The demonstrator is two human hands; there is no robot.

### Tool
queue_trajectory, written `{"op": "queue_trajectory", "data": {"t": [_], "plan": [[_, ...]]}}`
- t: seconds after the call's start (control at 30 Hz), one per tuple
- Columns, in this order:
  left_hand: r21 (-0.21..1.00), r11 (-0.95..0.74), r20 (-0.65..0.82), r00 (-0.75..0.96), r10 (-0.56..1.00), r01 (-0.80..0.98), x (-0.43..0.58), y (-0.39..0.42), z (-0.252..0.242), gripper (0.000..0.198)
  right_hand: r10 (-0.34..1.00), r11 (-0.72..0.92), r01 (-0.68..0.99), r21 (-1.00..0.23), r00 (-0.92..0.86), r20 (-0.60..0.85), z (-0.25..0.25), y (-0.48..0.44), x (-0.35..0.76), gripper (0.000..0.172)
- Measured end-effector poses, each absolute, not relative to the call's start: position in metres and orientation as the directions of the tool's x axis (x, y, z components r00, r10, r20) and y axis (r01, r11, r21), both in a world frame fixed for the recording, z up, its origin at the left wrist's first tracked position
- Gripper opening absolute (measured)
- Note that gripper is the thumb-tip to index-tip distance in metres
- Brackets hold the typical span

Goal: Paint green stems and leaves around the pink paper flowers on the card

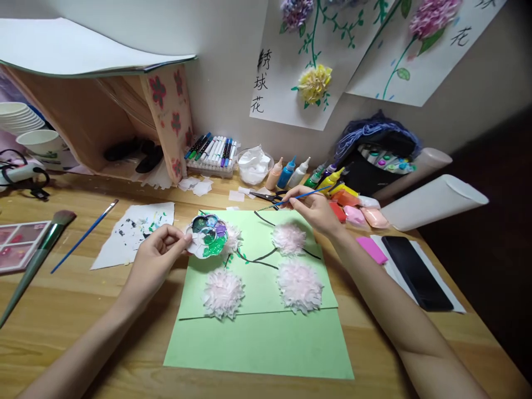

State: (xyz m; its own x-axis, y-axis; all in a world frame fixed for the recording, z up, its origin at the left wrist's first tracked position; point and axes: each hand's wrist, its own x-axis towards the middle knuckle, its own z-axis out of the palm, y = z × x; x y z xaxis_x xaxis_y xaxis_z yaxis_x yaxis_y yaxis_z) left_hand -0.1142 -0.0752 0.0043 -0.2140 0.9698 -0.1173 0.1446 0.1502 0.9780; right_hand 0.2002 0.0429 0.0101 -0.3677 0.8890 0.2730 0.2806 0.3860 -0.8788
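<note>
My left hand (163,246) pinches the edge of a flower-shaped paint palette (203,250), held above the left part of the green paper (257,343). Green, purple and dark paint lie in its wells. In my right hand (311,209) is a thin blue paintbrush (305,195), its tip pointing left near the end of a dark painted stem (264,218) at the paper's top. Pale pink tissue-paper flowers (300,285) sit on the sheet, joined by dark stems with small green leaves (228,260). One flower is partly hidden behind the palette.
Several paint bottles (286,173), black scissors (266,197) and a marker box (211,152) line the back. On the left lie another blue brush (85,235), a paint-smeared paper (137,235) and a large brush (39,260). A phone (415,271) lies at the right.
</note>
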Motion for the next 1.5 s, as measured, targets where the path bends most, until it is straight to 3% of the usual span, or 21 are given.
{"op": "queue_trajectory", "data": {"t": [0.37,0.9,1.5], "plan": [[0.969,0.206,-0.178,-0.194,0.965,0.139,-0.112,-0.077,0.002,0.028,0.892,0.388,0.319,-0.865,-0.364,0.267,-0.008,0.053,0.21,0.013],[0.972,0.194,-0.173,-0.151,0.973,0.131,-0.109,-0.082,0.001,0.025,0.869,0.47,0.487,-0.736,-0.401,0.289,-0.003,0.046,0.204,0.021],[0.97,0.174,-0.153,-0.129,0.98,0.171,-0.103,-0.084,0.005,0.025,0.852,0.498,0.501,-0.708,-0.435,0.292,-0.005,0.045,0.204,0.019]]}}
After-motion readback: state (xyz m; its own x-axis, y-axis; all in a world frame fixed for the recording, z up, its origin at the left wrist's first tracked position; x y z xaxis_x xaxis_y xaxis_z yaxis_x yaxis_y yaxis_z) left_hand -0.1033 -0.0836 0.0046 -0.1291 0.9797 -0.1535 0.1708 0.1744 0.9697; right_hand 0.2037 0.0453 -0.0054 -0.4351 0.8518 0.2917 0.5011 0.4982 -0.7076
